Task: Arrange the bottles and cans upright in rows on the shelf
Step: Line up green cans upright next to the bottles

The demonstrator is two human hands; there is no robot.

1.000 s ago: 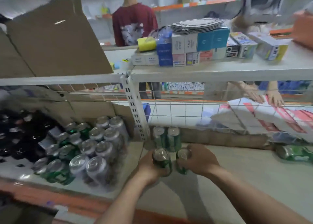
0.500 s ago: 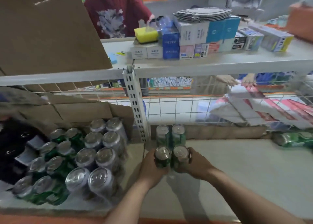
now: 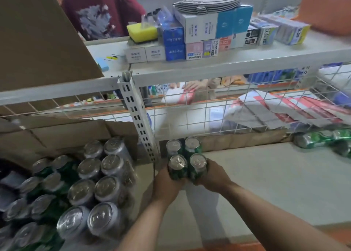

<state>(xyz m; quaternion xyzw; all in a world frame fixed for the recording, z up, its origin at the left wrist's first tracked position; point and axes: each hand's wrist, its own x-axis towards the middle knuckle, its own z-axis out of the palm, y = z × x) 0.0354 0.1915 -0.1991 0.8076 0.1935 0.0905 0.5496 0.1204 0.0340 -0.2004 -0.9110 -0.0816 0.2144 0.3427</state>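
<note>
Each hand is wrapped round one green can: the left hand [image 3: 167, 183] has its fingers curled tight on the left can [image 3: 177, 168], and the right hand [image 3: 215, 176] is clamped likewise on the right can [image 3: 198, 165]. Both cans are upright, side by side and touching, at the left end of the shelf [image 3: 266, 184], just in front of the back pair [image 3: 192, 144]. They seem to be pressed together so the second row lines up square with the first, close by the post [image 3: 138, 121] and the mesh [image 3: 190, 118], which give a straight corner to build from. Whether their bases sit on the board I cannot tell. The block counts four cans: two held, two placed. At the far right, loose cans [image 3: 321, 138] lie on their sides — at least two, blurred — not yet stood up. In the left bay a pack [image 3: 91, 190] shows well over a dozen tops — it runs out of view, so no exact count.
</note>
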